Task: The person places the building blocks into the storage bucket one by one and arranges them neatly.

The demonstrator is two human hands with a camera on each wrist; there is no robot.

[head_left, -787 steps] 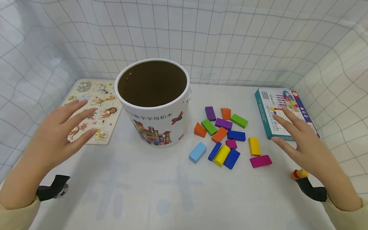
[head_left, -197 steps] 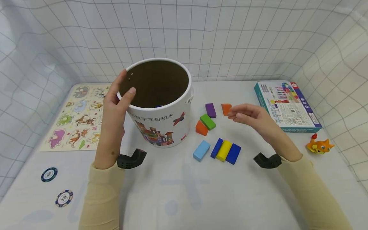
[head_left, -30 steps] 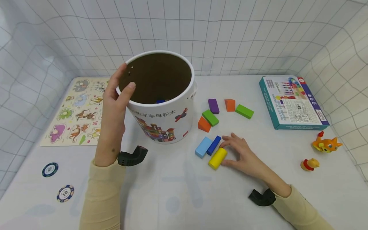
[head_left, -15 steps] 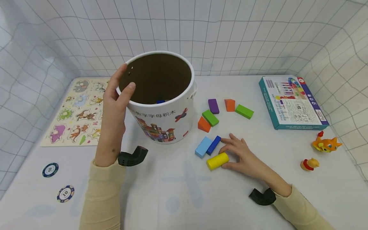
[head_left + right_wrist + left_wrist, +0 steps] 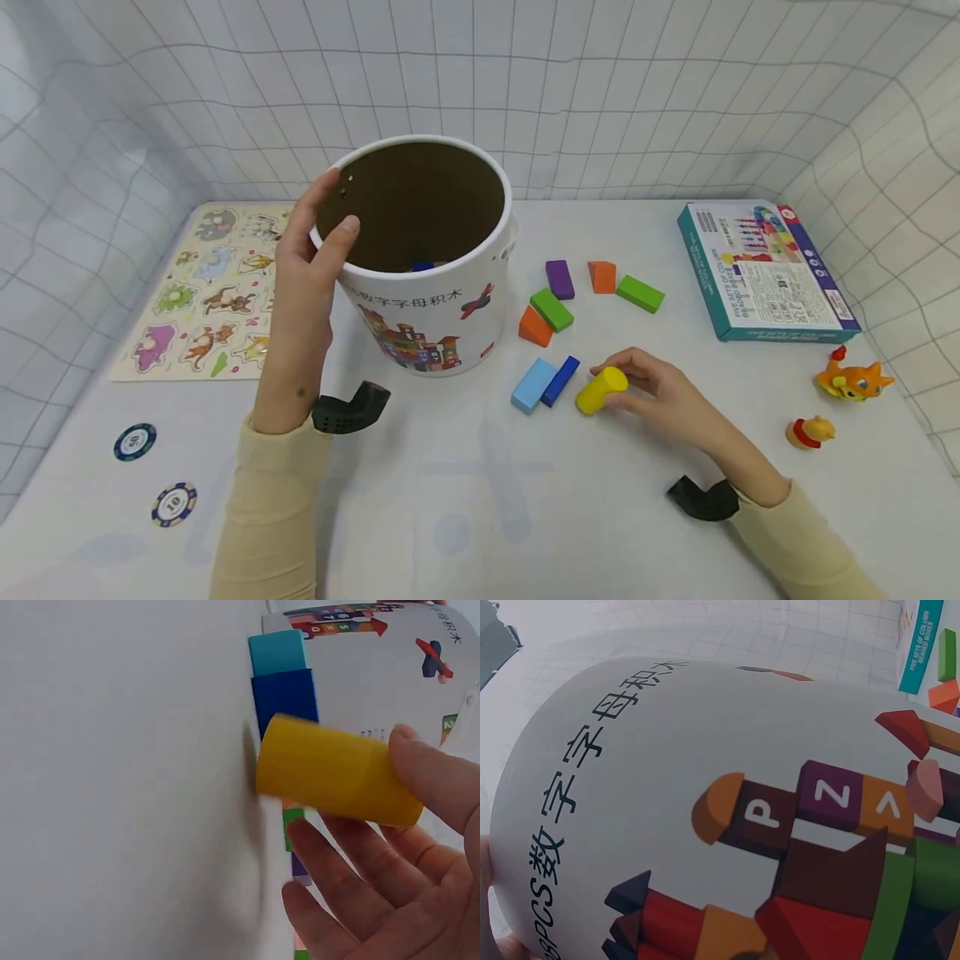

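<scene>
At the ten o'clock side of the yellow cylinder (image 5: 602, 390), an open-topped bucket (image 5: 427, 321) stands upright on the bench (image 5: 390, 517); all clock directions are read from the cylinder in the head view, twelve pointing away from the person. The left hand (image 5: 306, 271) clasps the bucket at its near-left rim, thumb over the edge. The grip of the right hand (image 5: 662, 400) pinches the cylinder, which is tilted; whether its lower end touches the bench cannot be told. Status: the work is judged to be partway through. At least one blue piece (image 5: 423, 267) lies inside the bucket; further contents are hidden by the wall. The cylinder is outside the bucket, so its placement is not yet done. Seven blocks remain on the bench: at nine o'clock, the light blue block (image 5: 533, 386) and dark blue block (image 5: 560, 382), side by side; between ten and eleven, the near orange wedge (image 5: 536, 327) just beside the near green block (image 5: 552, 310); at eleven, the purple block (image 5: 560, 279); at twelve, the far orange wedge (image 5: 602, 277); at one, the far green block (image 5: 640, 293). The boxed set (image 5: 772, 275) at two o'clock and the puzzle board (image 5: 163, 287) between nine and ten appear unrelated to the block work.
</scene>
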